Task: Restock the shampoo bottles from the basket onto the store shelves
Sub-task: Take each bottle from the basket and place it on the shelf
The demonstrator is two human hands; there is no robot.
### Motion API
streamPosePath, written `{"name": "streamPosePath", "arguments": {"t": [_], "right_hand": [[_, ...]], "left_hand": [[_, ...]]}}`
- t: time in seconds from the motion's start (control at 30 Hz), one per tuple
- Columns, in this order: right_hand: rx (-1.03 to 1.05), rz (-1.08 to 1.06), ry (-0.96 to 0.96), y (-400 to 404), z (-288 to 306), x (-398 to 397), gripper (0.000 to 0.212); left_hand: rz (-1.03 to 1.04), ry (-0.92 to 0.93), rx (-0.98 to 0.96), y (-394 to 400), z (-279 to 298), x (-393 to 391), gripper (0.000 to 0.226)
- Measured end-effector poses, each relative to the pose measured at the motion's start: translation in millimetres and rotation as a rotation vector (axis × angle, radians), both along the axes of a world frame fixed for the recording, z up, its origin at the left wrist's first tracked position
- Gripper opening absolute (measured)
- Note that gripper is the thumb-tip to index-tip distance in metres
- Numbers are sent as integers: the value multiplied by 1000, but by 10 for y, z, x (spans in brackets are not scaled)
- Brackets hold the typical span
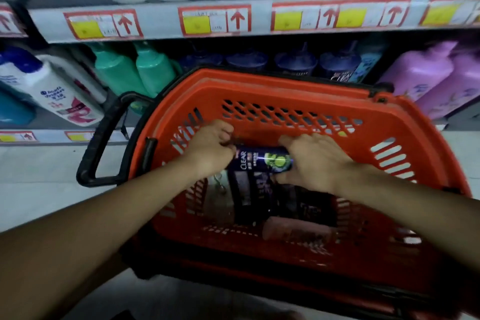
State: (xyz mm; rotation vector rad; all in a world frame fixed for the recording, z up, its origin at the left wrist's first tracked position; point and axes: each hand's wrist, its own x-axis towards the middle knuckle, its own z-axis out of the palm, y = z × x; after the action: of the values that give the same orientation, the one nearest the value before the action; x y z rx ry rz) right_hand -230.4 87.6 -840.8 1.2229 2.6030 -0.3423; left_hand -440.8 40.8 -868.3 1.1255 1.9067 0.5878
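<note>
The light is dim and flat around me, brightest on the pale floor [39, 184] at left. Deep shadow fills the basket [298, 91] bottom and swallows my forearms near the lower edge. Motion blur smears the shelf labels [214, 19] and bottles; wide-angle distortion bows the shelf edge.

Both hands on dark bottle [262, 160] (inside basket [298, 88])

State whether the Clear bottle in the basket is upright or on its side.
On its side: the Clear bottle lies horizontally between the left hand and right hand.
</note>
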Motion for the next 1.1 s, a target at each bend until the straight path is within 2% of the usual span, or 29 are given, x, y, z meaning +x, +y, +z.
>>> {"name": "streamPosePath", "arguments": {"t": [0.1, 0.17, 0.23, 0.3, 0.37, 0.5, 0.67, 0.83, 1.1], "right_hand": [[-86, -382, 390, -75, 352, 248, 65], [-201, -531, 675, -143, 558, 337, 60], [-324, -559, 919, -220, 757, 349, 56], [-458, -565, 1102, -317, 954, 316, 47], [-518, -575, 1203, -381, 1076, 304, 45], [-504, -606, 1283, -455, 1119, 337, 39], [-530, -608, 1293, -535, 1144, 333, 36], [-510, -585, 1314, -512, 1172, 322, 37], [-128, -517, 1306, -401, 1658, 231, 47]], "left_hand": [[238, -139, 239, 96, 457, 119, 44], [190, -468, 284, 109, 833, 256, 37], [38, -725, 274, 65, 1139, 420, 30], [-49, -755, 319, 31, 1338, 539, 32], [-90, -752, 361, 12, 1478, 588, 34], [-106, -704, 373, -88, 1581, 581, 36], [-114, -570, 417, -223, 1584, 613, 47], [-98, -491, 469, -258, 1622, 605, 42], [-167, -486, 673, -146, 2056, 631, 45]]}}
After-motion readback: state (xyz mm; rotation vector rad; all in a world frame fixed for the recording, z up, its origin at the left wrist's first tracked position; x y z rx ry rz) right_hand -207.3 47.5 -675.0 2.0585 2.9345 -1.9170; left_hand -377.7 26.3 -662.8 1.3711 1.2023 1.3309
